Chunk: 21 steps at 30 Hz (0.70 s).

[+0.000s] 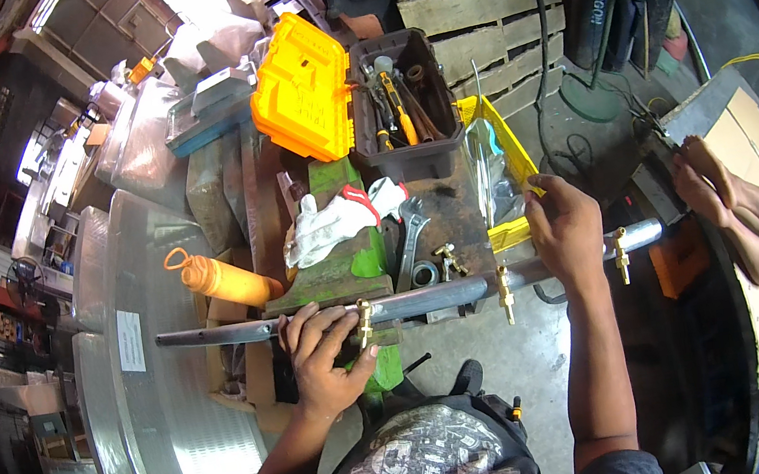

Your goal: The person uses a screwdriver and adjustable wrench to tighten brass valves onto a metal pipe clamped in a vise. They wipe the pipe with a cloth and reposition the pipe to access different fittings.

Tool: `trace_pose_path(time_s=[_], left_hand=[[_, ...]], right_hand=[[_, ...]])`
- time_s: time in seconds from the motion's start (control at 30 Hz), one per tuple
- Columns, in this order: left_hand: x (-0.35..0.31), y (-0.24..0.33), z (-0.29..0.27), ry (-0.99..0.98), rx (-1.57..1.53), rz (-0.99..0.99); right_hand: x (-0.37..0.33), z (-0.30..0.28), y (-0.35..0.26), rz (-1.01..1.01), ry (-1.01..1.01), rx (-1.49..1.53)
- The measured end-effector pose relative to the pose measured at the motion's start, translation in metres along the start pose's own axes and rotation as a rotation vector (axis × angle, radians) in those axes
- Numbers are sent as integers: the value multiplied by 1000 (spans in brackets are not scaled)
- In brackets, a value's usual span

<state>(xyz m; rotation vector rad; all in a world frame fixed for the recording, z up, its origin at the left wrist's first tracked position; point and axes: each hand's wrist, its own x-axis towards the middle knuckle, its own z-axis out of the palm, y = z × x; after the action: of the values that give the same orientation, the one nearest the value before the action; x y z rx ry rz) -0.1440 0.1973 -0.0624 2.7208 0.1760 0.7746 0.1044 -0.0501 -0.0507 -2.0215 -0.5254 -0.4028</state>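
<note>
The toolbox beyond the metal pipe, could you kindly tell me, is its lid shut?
No, the orange lid stands swung open, and tools show inside the black toolbox.

The table (455, 210) has a dark, stained top with a green-painted strip (333, 180). On it stands an open black plastic toolbox (413, 166) with orange lid (298, 88). Nearer than the toolbox, to its left, lie white knitted gloves (325, 232) with red cuffs; straight before it, a grey metal wrench (410, 240) and small brass fittings (446, 255).
</note>
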Motion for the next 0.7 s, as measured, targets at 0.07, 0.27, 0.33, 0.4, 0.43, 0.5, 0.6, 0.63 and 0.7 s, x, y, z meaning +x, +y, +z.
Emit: trace_pose_path(time_s=[0.07,0.27,0.33,0.4,0.43,0.5,0.6,0.63,0.7], left_hand=[[1,-7,-7,-59,-43,-24],[14,-20,-24,-152,-174,-85],[21,-26,-25,-175,-150,-111],[27,-33,-25,-198,-137,-113],[31,-38,-24,-204,-132,-100],[44,-51,-24,-201,-139,-46],[60,-65,-26,-323,-102,-235],[66,-65,-25,-345,-213,-335],[56,-64,-21,-258,-220,-278]], right_hand=[[-1,-2,-3,29,1,28],[-3,-3,2,-3,-8,56],[-5,-3,1,25,-43,48],[-5,-8,-5,26,-97,-13],[-5,-6,-5,20,-86,-4],[-5,-4,-6,3,-77,1],[-7,1,-12,-27,-92,-66],[-6,3,-9,-48,-76,-92],[-7,3,-6,-72,-57,-114]])
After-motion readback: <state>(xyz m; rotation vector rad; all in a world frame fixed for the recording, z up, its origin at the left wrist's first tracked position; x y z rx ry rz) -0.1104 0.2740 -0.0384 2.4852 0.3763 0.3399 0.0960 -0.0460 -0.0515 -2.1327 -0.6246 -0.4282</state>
